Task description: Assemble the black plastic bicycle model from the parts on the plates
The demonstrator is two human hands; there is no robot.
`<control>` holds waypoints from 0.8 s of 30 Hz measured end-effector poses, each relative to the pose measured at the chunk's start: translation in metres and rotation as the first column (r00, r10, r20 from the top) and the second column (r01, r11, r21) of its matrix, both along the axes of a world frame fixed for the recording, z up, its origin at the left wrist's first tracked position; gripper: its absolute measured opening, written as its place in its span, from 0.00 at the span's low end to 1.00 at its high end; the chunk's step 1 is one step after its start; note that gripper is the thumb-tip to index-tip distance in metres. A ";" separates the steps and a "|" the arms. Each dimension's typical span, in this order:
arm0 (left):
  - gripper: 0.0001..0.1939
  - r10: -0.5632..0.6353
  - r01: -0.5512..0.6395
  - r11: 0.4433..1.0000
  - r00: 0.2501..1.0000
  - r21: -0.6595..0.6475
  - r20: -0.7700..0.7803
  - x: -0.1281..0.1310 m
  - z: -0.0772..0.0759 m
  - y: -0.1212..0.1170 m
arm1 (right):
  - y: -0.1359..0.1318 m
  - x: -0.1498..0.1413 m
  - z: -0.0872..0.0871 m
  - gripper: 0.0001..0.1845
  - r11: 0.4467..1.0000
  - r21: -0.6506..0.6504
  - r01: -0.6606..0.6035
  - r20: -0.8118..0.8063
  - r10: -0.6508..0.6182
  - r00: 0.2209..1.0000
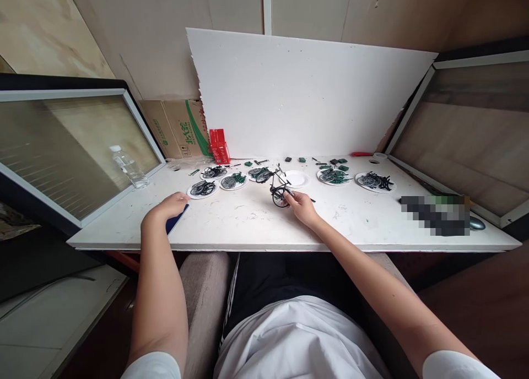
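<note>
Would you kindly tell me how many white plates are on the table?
7: four white plates on the left, one central, near the model bicycle, two on the right.

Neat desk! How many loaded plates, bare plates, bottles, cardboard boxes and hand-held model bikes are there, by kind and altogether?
Plates with parts: 6
Bare plate: 1
Bottle: 1
Cardboard box: 1
Model bike in the right hand: 1
Total: 10
</note>
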State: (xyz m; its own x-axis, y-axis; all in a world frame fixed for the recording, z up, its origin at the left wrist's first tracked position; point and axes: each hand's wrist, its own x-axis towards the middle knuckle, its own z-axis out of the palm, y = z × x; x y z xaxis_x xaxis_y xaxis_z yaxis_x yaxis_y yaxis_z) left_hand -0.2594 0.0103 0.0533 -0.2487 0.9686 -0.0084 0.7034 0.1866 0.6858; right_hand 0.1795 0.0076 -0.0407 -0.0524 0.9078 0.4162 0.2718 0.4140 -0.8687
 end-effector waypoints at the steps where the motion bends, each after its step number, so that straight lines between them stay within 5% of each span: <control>1: 0.20 -0.044 0.047 0.998 0.996 -0.033 0.076 0.009 0.002 0.000 | 0.000 0.000 0.000 0.32 1.000 0.000 0.001 0.001 -0.001 1.000; 8: 0.21 -0.256 0.250 0.962 0.965 0.110 0.049 0.080 -0.004 0.017 | 0.001 0.000 -0.001 0.31 1.000 0.002 -0.004 -0.002 0.004 1.000; 15: 0.30 -0.610 0.596 0.792 0.766 0.130 0.205 0.184 -0.039 0.012 | -0.002 -0.001 0.004 0.31 0.999 0.037 -0.025 -0.056 0.027 0.998; 20: 0.38 -0.672 0.651 0.729 0.620 0.212 0.406 0.223 -0.058 0.002 | -0.002 -0.001 0.006 0.32 0.997 0.038 -0.074 -0.092 0.077 0.993; 24: 0.40 -0.634 0.594 0.760 0.587 0.263 0.504 0.237 -0.067 0.000 | -0.002 -0.002 0.005 0.31 0.993 0.049 -0.104 -0.075 0.107 0.991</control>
State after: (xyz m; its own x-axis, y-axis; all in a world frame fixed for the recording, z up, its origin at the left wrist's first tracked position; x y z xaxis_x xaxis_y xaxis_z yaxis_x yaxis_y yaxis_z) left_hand -0.0228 0.0102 -0.0138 0.4343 0.8923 0.1229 0.1466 -0.2047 0.9678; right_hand 0.1778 0.0056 -0.0360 -0.1127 0.8794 0.4625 0.1571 0.4754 -0.8656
